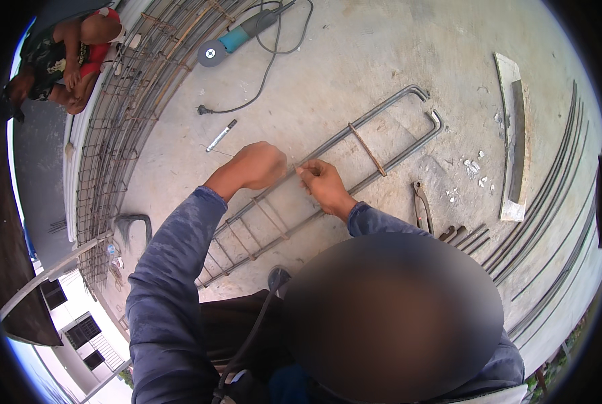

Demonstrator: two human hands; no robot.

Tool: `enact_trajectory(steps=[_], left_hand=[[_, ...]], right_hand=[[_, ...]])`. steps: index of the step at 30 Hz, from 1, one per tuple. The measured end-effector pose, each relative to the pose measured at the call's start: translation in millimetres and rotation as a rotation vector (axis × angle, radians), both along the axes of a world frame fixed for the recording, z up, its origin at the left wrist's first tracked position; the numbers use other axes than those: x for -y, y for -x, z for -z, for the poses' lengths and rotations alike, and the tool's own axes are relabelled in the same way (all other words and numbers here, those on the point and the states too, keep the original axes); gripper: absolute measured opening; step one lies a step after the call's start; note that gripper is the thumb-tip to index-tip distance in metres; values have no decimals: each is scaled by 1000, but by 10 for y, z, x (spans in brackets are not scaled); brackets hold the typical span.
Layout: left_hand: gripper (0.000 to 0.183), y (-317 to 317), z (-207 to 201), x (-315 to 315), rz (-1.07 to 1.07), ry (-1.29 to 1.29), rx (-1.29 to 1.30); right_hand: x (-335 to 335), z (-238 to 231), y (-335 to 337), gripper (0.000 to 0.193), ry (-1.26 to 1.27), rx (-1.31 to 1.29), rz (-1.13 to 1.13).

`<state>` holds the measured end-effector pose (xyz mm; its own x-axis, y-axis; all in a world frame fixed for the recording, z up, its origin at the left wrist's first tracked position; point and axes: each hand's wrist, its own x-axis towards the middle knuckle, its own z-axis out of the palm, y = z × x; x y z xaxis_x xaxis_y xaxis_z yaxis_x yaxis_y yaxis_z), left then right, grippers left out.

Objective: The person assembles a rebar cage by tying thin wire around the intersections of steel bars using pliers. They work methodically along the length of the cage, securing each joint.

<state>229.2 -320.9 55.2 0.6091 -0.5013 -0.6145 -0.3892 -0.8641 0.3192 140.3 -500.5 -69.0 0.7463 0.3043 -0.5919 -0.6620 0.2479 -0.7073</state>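
Observation:
Both hands work close together above a long narrow rebar cage (367,149) lying slantwise on the concrete. Its long bars have hooked far ends, and rusty stirrups cross them. My left hand (264,165) is closed in a fist beside the upper bars, its contents hidden. My right hand (324,185) pinches thumb and fingers together just right of it, at the upper bars; whatever lies in the pinch is too small to make out. A thin wire-like line shows behind my left wrist, near a silver pen-shaped marker (221,135) on the floor.
A teal angle grinder (237,39) with its cord lies ahead. Pincers (420,204) rest right of the cage. Farther right are a worn plank (518,141) and loose steel rods (550,182). Tied mesh cages (122,101) line the left, where another person (72,64) sits.

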Motion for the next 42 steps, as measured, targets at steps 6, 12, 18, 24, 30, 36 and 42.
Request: enact_trajectory(steps=[6, 12, 18, 24, 30, 36, 42], left_hand=[[19, -632, -277, 67, 136, 33, 390], [26, -908, -343, -140, 371, 87, 846], [32, -757, -247, -437, 254, 501, 1411], [40, -210, -454, -1050, -13, 342, 805], [45, 167, 476, -744, -367, 608, 365], [31, -354, 797, -540, -255, 724, 36], [29, -231, 1019, -539, -678, 919, -166]], right_hand=[[755, -574, 557, 36, 428, 576, -124], [2038, -837, 1285, 45, 1616, 537, -672], [2416, -90, 1575, 30, 1397, 529, -408], [1965, -1015, 1112, 24, 1134, 327, -90], [921, -2112, -388, 18, 1351, 1214, -1164], [-314, -1898, -1205, 20, 1675, 1669, -1887], [-672, -1569, -1393, 25, 1724, 1767, -2011]])
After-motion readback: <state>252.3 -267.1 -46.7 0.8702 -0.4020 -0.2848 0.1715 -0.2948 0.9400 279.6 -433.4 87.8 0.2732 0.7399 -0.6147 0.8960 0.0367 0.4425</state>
